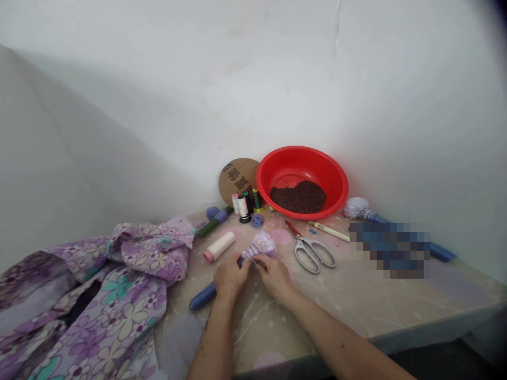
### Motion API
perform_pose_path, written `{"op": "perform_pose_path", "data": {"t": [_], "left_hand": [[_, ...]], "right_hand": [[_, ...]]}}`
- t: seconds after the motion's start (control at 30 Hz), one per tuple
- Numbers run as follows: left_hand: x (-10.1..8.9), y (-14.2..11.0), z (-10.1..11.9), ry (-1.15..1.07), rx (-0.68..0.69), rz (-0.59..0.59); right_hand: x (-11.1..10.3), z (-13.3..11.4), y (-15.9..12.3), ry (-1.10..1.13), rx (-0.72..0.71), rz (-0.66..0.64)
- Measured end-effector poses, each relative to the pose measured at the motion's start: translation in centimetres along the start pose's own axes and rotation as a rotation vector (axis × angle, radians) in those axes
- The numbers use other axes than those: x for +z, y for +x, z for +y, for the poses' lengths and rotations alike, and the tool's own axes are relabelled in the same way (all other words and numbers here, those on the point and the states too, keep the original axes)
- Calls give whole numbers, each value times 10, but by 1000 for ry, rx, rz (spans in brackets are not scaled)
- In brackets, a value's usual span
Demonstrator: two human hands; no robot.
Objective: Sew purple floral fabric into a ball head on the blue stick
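Note:
My left hand is closed around the blue handle of a stick, just below its stuffed, rounded head of pale purple patterned cloth. Bands of purple thread circle the neck between cloth and handle. Right up against that neck, the fingertips of my right hand pinch a thin pale strand; whether it is thread or a needle I cannot tell. A cream thread spool lies just beyond my left hand. To the right of my right hand rest scissors with grey handles and red blades.
Behind stand a red basin holding dark grains, a cardboard disc and several upright thread spools. Floral fabric covers the left side. A similar cloth-headed stick lies at right, beside a white pen-like stick and a blurred patch.

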State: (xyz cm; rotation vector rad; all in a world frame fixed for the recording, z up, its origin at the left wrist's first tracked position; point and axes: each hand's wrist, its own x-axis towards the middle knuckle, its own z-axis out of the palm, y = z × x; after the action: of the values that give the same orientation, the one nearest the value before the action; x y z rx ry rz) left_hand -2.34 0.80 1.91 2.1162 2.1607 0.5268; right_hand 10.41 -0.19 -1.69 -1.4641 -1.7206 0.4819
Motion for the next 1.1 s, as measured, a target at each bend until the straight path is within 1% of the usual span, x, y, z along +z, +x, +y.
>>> {"op": "perform_pose_path", "data": {"t": [0.2,0.47,0.67,0.87,1.1], "left_hand": [[3,0,-3,8,22,24],[4,0,-3,5,30,47],[1,-2,-1,8,-4,19],[3,0,-3,6,6,22],[3,0,-3,6,11,15]], "right_hand": [[3,-3,0,-121,26,-10],[6,-10,1,-256,53,-89],[7,-11,-1,-215,54,-89],[7,-7,0,-108,60,-86],[8,-9,1,-82,73,-82]]}}
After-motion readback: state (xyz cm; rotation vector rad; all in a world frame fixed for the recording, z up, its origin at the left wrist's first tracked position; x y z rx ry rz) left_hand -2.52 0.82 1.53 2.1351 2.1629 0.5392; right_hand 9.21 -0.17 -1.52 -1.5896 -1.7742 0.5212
